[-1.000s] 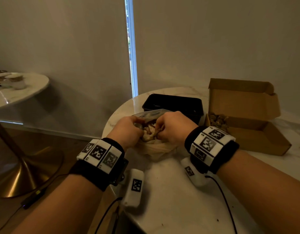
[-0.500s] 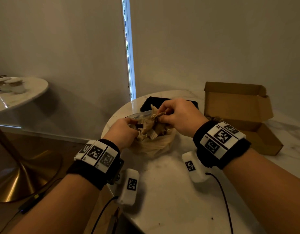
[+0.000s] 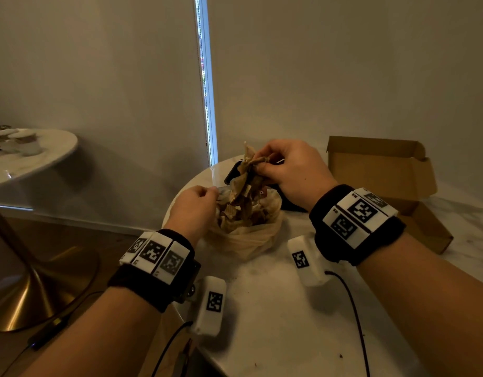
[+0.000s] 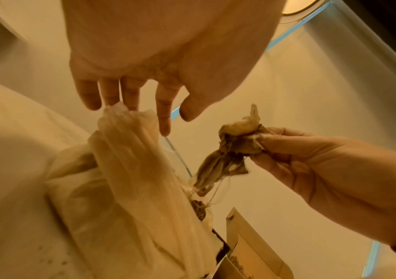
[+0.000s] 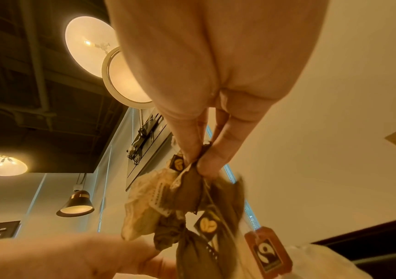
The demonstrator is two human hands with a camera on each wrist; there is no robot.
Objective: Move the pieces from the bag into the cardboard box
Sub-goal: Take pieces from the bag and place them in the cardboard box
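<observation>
On the marble counter [image 3: 275, 308], the right hand [image 3: 292, 170] is pinching a tangled clump of pieces [image 3: 248, 175] above the bag [image 3: 245, 240], bound for the cardboard box [image 3: 382, 170] at right; the left hand [image 3: 192, 210], fingers loosely apart, is steadying the bag's rim.

Head down; wrist cameras upward, close.

The pieces [image 3: 244, 186] are dull brown and tan, with small black tags [image 5: 208, 224] bearing a yellow bean mark and one orange tag [image 5: 268, 249] with a black-and-white swirl. The bag [image 3: 245, 235] is pale, translucent beige. The cardboard box [image 3: 382, 170] is plain brown; the desk [image 3: 275, 322] white, grey-veined marble.
</observation>
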